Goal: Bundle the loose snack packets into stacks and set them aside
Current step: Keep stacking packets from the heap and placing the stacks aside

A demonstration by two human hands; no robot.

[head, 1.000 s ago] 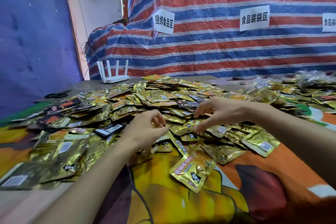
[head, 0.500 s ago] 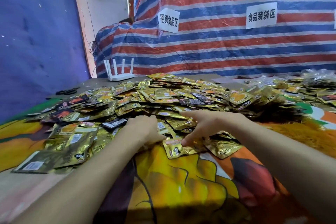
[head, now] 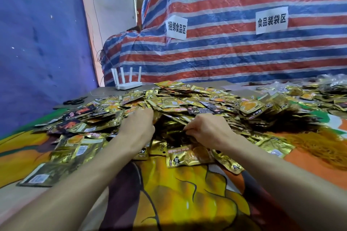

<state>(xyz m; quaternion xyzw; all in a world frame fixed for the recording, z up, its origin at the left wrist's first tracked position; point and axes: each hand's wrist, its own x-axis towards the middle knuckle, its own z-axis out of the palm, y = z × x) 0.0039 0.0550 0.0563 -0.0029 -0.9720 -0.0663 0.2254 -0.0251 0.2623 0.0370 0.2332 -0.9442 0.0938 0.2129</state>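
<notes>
A wide heap of loose gold and black snack packets (head: pixel 187 99) covers the middle of the table. My left hand (head: pixel 138 127) is pushed into the near edge of the heap, its fingers curled among the packets. My right hand (head: pixel 208 130) lies just to its right, fingertips pinching at dark packets between the two hands. What each hand holds is hidden by the pile and the blur. A gold packet with red print (head: pixel 185 154) lies flat in front of my right wrist.
A colourful orange and yellow cloth (head: pixel 169 193) covers the near table. A white router (head: pixel 127 80) stands at the back left, black scissors (head: pixel 74 101) to its left. More packets (head: pixel 319 95) lie at the far right. A striped tarp (head: pixel 225 52) with paper signs hangs behind.
Both hands have moved forward and down into the near edge of the heap, closer together. The camera has moved nearer to the pile.
</notes>
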